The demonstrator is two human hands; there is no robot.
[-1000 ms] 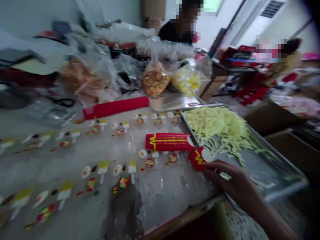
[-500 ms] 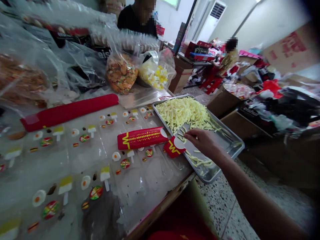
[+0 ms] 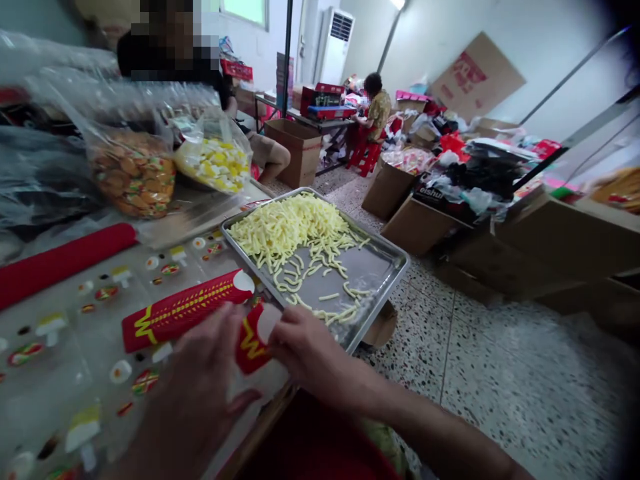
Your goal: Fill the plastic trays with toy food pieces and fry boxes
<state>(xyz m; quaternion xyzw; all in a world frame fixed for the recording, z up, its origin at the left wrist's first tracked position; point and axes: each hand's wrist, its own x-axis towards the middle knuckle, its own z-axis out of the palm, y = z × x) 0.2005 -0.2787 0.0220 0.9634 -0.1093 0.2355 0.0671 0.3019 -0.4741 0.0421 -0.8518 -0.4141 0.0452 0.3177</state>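
My right hand point(image 3: 313, 350) is closed in a pinch at the white mouth of a small red carton point(image 3: 251, 348) with a yellow zigzag; whatever is between its fingertips is hidden. My left hand point(image 3: 197, 383) reaches in at the carton's left side, thumb and fingers apart, slightly blurred. Behind it lies a stack of nested red cartons point(image 3: 187, 308). Beside the right hand, a metal tray point(image 3: 383, 270) bears a heap of pale yellow French-fry pieces point(image 3: 293, 230), with loose ones scattered near its front.
Clear plastic pouches with small food-shaped pieces point(image 3: 145, 381) cover the table. A long red roll point(image 3: 65, 257) lies behind them, near bags of orange-brown discs point(image 3: 133, 175) and yellow-white pieces point(image 3: 215, 163). Cardboard boxes point(image 3: 293, 150) stand on the floor; two people sit farther back.
My left hand has come into view beside the small carton. My right hand has moved from over the tray to the carton's mouth. The view has swung right.
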